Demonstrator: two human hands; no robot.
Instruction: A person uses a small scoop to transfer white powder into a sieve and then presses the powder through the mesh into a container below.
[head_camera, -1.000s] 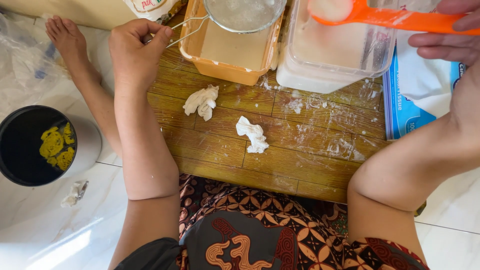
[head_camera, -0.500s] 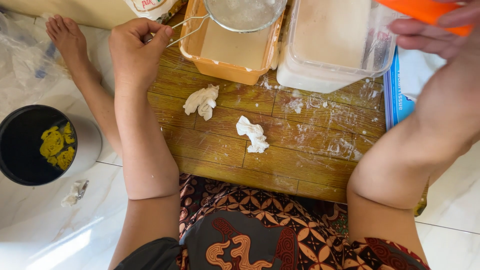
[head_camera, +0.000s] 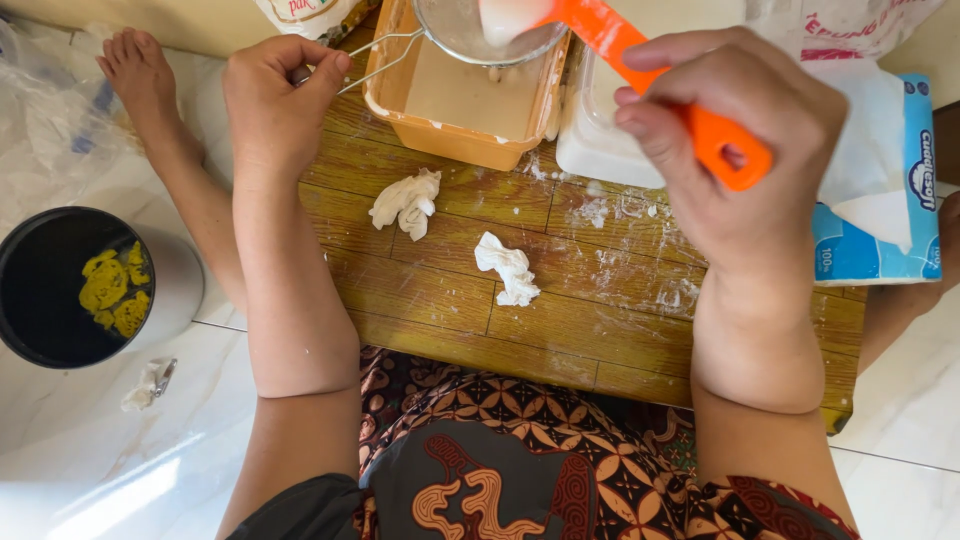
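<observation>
My left hand (head_camera: 275, 105) grips the wire handle of a metal sieve (head_camera: 470, 35) held over an orange tub (head_camera: 455, 135) that holds pale batter. My right hand (head_camera: 740, 150) is closed around the handle of an orange measuring scoop (head_camera: 640, 55). The scoop's white-filled cup sits in the sieve at the top edge of the view. A white plastic container (head_camera: 600, 150) stands just right of the orange tub, partly hidden by my right hand. All of this rests on a low wooden board (head_camera: 560, 330) dusted with flour.
Two crumpled white tissues (head_camera: 407, 202) (head_camera: 508, 268) lie on the board. A blue tissue pack (head_camera: 880, 215) is at the right. A black bucket (head_camera: 45, 300) with yellow scraps stands on the white floor at left, near my bare foot (head_camera: 140, 75). Flour bags line the top.
My right hand has swung the orange scoop left from over the white container to the sieve. The view has shifted down and closer. My left hand still holds the sieve handle.
</observation>
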